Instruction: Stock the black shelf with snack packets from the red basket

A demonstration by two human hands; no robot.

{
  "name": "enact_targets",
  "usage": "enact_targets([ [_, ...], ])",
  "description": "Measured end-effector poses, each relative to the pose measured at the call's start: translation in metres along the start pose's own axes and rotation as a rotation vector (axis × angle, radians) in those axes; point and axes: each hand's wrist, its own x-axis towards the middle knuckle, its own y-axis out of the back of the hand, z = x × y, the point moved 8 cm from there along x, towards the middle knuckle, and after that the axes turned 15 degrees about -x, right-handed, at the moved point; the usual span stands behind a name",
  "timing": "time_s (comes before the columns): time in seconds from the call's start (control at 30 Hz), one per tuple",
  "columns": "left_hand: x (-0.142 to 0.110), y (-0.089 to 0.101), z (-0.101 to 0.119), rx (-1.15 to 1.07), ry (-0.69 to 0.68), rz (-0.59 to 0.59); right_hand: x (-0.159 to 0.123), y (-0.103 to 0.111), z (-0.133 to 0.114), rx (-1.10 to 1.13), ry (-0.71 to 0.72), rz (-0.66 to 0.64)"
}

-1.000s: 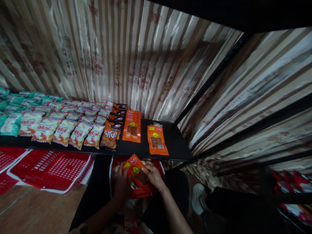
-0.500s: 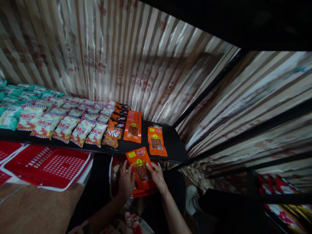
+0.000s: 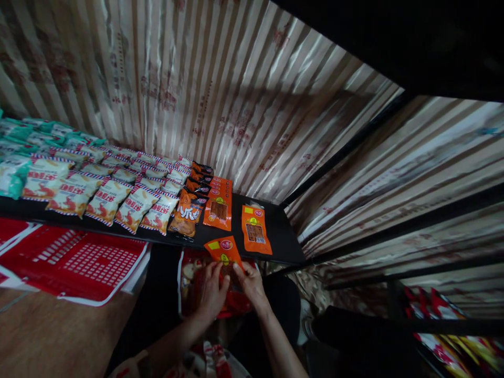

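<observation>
Between my two hands is an orange snack packet (image 3: 225,248) with a clear window, held over a red basket (image 3: 180,294) in my lap. The fingers of my left hand (image 3: 212,289) lie bent over the packet's left side and partly cover its window. My right hand (image 3: 252,286) pinches the right edge, thumb on the front. Beyond the hands, two similar orange packets, one at the left (image 3: 219,205) and one at the right (image 3: 255,229), lie apart on the black shelf (image 3: 238,241). What the basket contains is mostly hidden.
Rows of white snack bags (image 3: 104,199), teal bags (image 3: 13,176) and orange-black bags (image 3: 187,212) fill the shelf's left side. Red baskets (image 3: 94,265) stand below it. Black frame bars (image 3: 354,142) cross at right, and more packets (image 3: 444,352) lie low at far right.
My left hand has moved right and further over the packet, covering more of its window. The packet's lower part has bent or dropped toward the basket. The view has shifted slightly.
</observation>
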Motion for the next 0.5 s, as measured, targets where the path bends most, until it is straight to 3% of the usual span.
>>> enact_targets([
  [0.3, -0.003, -0.002, -0.010, -0.233, 0.206, -0.043, -0.007, -0.017, -0.017, -0.175, 0.116, -0.041],
  [0.5, -0.008, -0.001, -0.012, -0.266, 0.307, -0.047, -0.017, -0.026, -0.020, -0.235, 0.137, -0.046],
])
